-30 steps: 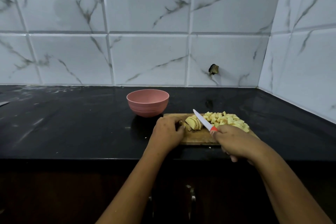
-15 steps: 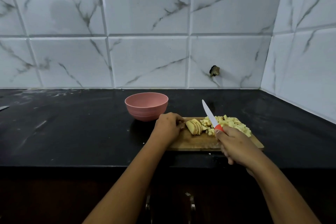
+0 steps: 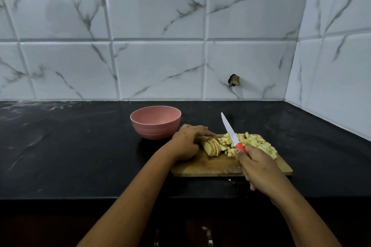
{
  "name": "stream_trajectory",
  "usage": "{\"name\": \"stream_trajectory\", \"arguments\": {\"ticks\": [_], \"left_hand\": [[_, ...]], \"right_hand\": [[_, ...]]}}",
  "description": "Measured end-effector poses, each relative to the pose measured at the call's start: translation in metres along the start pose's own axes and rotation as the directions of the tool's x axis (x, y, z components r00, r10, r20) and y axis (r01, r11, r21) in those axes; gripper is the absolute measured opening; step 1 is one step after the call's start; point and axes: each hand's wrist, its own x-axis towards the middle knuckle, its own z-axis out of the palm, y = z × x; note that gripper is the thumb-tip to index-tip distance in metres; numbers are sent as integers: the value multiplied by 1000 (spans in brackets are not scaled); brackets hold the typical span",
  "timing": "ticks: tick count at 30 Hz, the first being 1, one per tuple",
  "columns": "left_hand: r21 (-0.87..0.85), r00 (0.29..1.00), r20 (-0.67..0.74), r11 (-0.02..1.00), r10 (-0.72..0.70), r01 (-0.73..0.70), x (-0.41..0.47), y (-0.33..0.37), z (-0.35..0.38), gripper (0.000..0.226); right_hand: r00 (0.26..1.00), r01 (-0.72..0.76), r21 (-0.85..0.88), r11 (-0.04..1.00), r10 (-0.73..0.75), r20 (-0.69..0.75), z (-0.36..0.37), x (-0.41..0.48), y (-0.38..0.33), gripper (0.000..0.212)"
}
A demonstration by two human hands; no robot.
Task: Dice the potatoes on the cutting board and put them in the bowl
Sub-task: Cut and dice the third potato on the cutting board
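Resting on one black countertop (image 3: 80, 146), glossy stone with pale streaks: one cutting board (image 3: 216, 166), rectangular, flat, brown wood with visible grain, set near the front edge.

On the board, potato in two lots:
- One sliced potato (image 3: 212, 146), a fan of thin rounded slices leaning against one another, pale yellow flesh with brown skin at the rims, on the left half.
- One heap of diced potato (image 3: 257, 142), many small pale yellow cubes, too many and too small to count, spread across the back right of the board.

One bowl (image 3: 155, 130), pink, round, matte, with fine ribs on the lower outer wall, standing on the counter just behind the board's left corner.

One knife (image 3: 230, 132): narrow pointed white blade, red handle. The blade tilts upward over the dice, tip towards the wall.

Hands, two:
- Left hand (image 3: 186, 142), fingers curved over the sliced potato, holding the slices together.
- Right hand (image 3: 259, 168), clenched round the knife handle, only the red collar showing.

Behind: a wall of large white tiles (image 3: 160, 66), glossy, grey-veined like marble, turning a corner at the right. One small dark ragged hole (image 3: 233, 80) in a lower tile.
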Motion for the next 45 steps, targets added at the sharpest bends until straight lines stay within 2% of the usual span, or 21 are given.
{"name": "stream_trajectory", "arguments": {"ticks": [2,5,8,15,19,23,25,28,32,36,39,42,45], "left_hand": [[55,1000,29,998,-8,7,-3,5,-1,60],[71,1000,-27,997,11,-9,-7,5,-4,39],[82,1000,-9,997,15,-14,-13,-1,-7,28],[215,997,-7,973,81,-78,-22,1,-5,38],[244,996,-3,966,89,-86,-31,-5,-5,36],[117,977,-210,993,48,-24,-32,-17,-8,32],[124,967,-253,991,-9,41,-26,-20,-10,32],[266,982,-177,957,-66,112,-17,-22,-9,32],[304,980,-160,939,-115,160,-13,-23,-8,31],[353,981,-167,924,-94,148,-10,-17,-10,30],[435,975,-205,884,-88,172,-7,-14,-10,26],[586,969,-233,783,-83,208,-8,-9,-8,15],[660,966,-238,711,-105,240,-6,-5,-8,15]], "right_hand": [[999,36,20,999,-36,-24,1,-1,2,29],[987,147,-5,989,-147,-60,2,-8,6,29],[973,225,64,972,-221,-73,1,-16,10,30],[978,210,188,959,-205,-46,-4,-20,9,28],[982,188,272,944,-187,-32,-7,-22,7,30],[983,180,295,939,-183,-17,-7,-21,8,28],[983,178,285,942,-181,-16,-6,-20,9,27],[982,184,277,943,-186,-18,-5,-19,11,24],[982,186,276,943,-189,-15,-5,-19,12,22],[982,184,276,943,-188,-12,-5,-19,13,22],[981,189,272,943,-193,-11,-4,-19,13,22],[980,195,278,941,-199,-13,-4,-19,13,24],[979,197,282,939,-202,-12,-4,-19,13,26]]}}
